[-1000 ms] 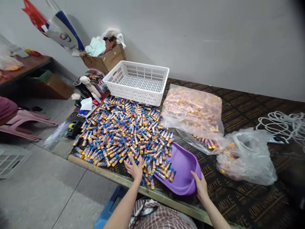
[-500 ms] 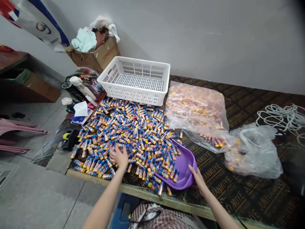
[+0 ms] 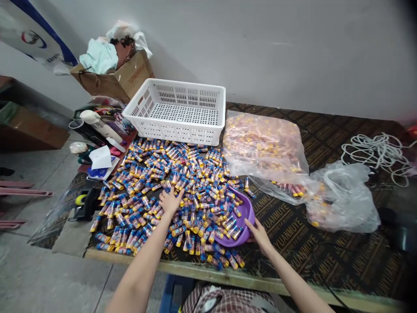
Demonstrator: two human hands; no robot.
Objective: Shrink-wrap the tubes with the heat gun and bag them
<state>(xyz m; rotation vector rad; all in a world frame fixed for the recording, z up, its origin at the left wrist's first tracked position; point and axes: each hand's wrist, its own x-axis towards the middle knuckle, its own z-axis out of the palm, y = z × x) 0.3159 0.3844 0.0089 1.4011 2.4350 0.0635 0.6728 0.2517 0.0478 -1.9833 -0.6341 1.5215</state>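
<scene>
Dark printed tabletop, tubes piled on. Right hand pinches the purple tray at its right rim; covered end points left, long axis hard to call. Left hand sits fingers-spread on tubes.
</scene>
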